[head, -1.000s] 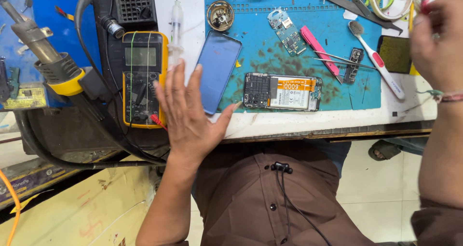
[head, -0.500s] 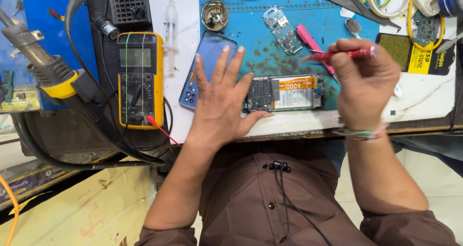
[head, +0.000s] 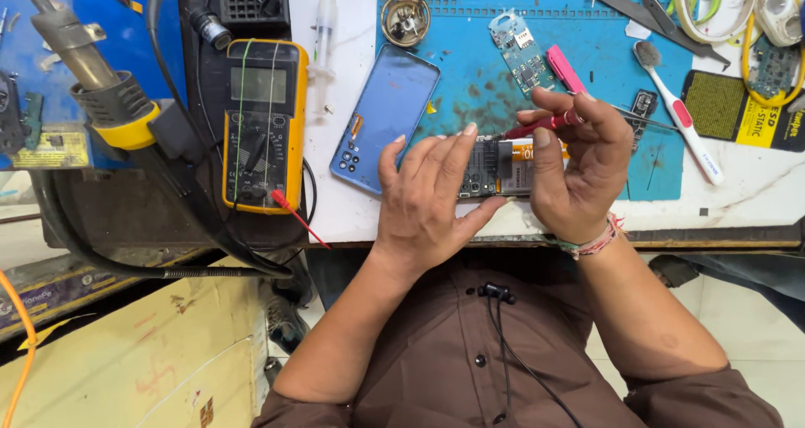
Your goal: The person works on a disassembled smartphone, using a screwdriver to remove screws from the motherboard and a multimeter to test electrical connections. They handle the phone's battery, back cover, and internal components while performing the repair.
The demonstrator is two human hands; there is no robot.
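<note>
Right now the left hand (head: 428, 197) lies flat w/ fingers spread over the near end of an opened phone chassis with exposed dark circuitry and an orange-labelled battery (head: 495, 166), pressing it to the blue work mat (head: 478, 67) near the table's front edge. The right hand (head: 579, 168) is closed round a slim red-handled screwdriver (head: 545, 124), held between thumb and fingertips, approx. level, tip pointing left over the chassis; can't tell if the tip touches it. The two hands sit close together, almost touching, over the phone.

Just left of the left hand, a glossy blue phone back cover (head: 386, 118) lies tilted, half on the mat, half on the white tabletop (head: 352, 25). Further left: a yellow-cased digital multimeter (head: 264, 126), its red probe lead (head: 293, 212) trailing off the table edge, and a hot-air gun with a yellow collar (head: 101, 84) resting in its holder.

Containers: a small round metal tin (head: 405, 17) sits at the mat's far edge, holding small metal bits, prob. screws; too small to tell.

Also on the mat: a small green circuit board (head: 520, 51), a pink plastic pry tool (head: 563, 67). To the right, a white toothbrush with a red grip (head: 683, 118), and a clear syringe (head: 323, 34) beside the multimeter.
</note>
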